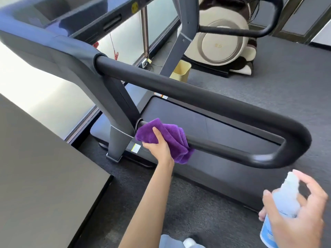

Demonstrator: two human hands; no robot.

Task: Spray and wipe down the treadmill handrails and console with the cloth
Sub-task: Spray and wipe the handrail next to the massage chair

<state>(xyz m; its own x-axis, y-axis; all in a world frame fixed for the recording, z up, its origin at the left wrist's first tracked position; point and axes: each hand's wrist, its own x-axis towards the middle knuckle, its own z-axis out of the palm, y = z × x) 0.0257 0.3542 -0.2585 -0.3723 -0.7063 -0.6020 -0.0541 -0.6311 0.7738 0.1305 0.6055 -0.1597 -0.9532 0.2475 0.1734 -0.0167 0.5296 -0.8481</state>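
A black looped handrail (206,102) juts from the treadmill's grey upright toward me. My left hand (158,144) grips a purple cloth (168,138) wrapped over the loop's lower bar, close to where the bar meets the upright. At the bottom right, my right hand (300,213) holds a pale translucent spray bottle (284,203) with a blue label, its nozzle tilted toward the handrail's curved end and my index finger raised above it. The console (59,18) stretches across the top left, dark and glossy.
The treadmill belt (206,127) lies below the handrail. A dark tabletop (41,185) fills the lower left. A yellow bin (180,70) and a cream massage chair (223,38) stand beyond the treadmill on grey carpet. Bright windows run along the left.
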